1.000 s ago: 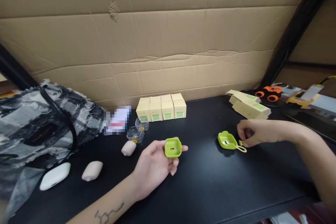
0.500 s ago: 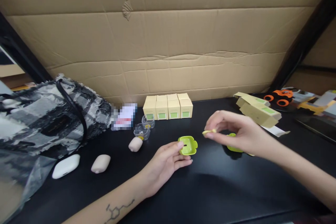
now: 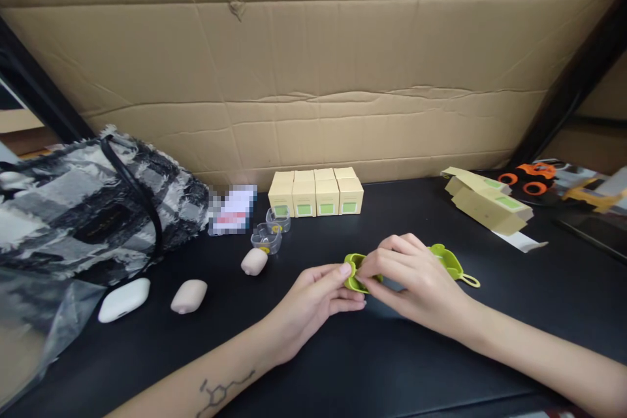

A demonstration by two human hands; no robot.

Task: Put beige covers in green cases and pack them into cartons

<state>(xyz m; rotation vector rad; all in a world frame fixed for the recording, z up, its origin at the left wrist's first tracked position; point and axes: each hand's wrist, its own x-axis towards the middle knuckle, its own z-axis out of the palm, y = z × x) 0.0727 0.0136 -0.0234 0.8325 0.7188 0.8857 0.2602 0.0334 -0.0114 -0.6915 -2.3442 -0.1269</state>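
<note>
Near the middle of the table, my left hand [image 3: 313, 300] grips a small lime-green case shell [image 3: 351, 282], with the thumb on its rim and fingers beneath. My right hand [image 3: 406, 277] reaches over the shell from the right, thumb and fingertips pinched together inside it. The small pale-yellow piece in that pinch is hidden by the fingers and the shell's wall. Behind the right hand lies a second lime-green shell [image 3: 448, 261], partly covered, with a pale-yellow loop strap [image 3: 471, 281] at its right end.
Several cream boxes [image 3: 316, 192] stand in a row at the back. Left are clear plastic shells [image 3: 266, 238], a pink earbud case [image 3: 189, 296], a white case [image 3: 124, 300] and a checked bag [image 3: 112, 209]. At right lie an opened box [image 3: 490, 202] and an orange toy car [image 3: 529, 177].
My right hand has moved left and down from beside the green shell to inside it, carrying the pale-yellow piece. The shell has tilted in my left hand. The second shell is more exposed.
</note>
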